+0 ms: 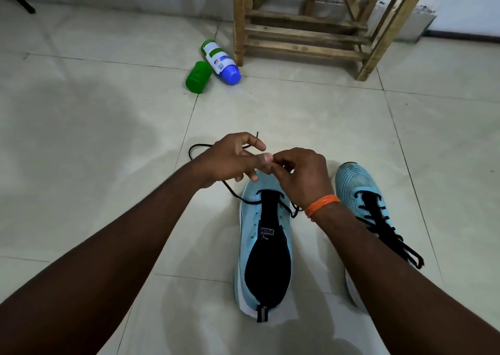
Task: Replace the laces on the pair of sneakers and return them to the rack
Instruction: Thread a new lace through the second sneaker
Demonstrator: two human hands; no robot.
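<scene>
Nearest, both forearms enter from the bottom edge, cut off above the elbows. The right one crosses over the laced sneaker [354, 181], which stands just right of the unlaced sneaker [249, 235], and hides its heel and part of its side.

The unlaced sneaker stands on the tiled floor [108, 111] with its heel toward the viewer. It is light blue knit with a white sole, a black tongue and lining, and a small logo tab on the tongue. Only its front eyelets carry the black lace [201, 145]. An orange thread band [322, 204] circles the right wrist above its right edge.

Over its toe the hands meet. The left hand [230, 157] has its fingers curled, with the lace running through them. One strand loops out to the sneaker's left, and the tip pokes up past the knuckles. The right hand [300, 176] is curled too, its fingertips against the left thumb. What it pinches is hidden, so I cannot tell whether it grips the lace.

Farther beyond the toe, a green cup [198, 76] and a blue-capped bottle [220, 61] lie on their sides, touching. Beyond and right of them stands the wooden rack [305, 34], its top cut off by the frame.
</scene>
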